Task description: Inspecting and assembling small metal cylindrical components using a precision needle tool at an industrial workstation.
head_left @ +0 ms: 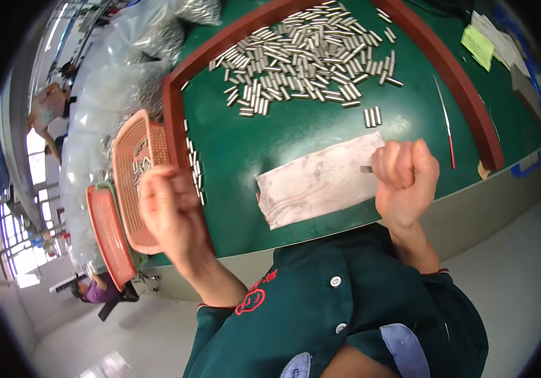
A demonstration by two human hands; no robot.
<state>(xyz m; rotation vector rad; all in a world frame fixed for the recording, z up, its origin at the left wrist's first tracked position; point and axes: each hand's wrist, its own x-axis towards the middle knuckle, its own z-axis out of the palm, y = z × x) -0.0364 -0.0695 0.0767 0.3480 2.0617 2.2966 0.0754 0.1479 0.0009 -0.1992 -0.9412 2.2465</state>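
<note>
My right hand (406,179) is closed in a fist at the right end of a folded, stained white cloth (321,179). A short steel pin (365,169) pokes out from its fingers on the left side. My left hand (173,205) hovers by the inner rim of an orange plastic basket (122,183), its fingers curled in; what they hold, if anything, is hidden. Some steel pins (141,165) lie inside that basket. Beyond the cloth, a large heap of steel pins (308,57) covers the far part of the green table, and a small group of pins (372,116) lies apart.
A dark red raised border (453,75) frames the green tabletop (233,138). Along the left border lies a row of pins (193,160). A thin tool with a red handle (450,148) rests at the right. Clear plastic bags (119,82) of metal parts and a second basket (110,236) stand left.
</note>
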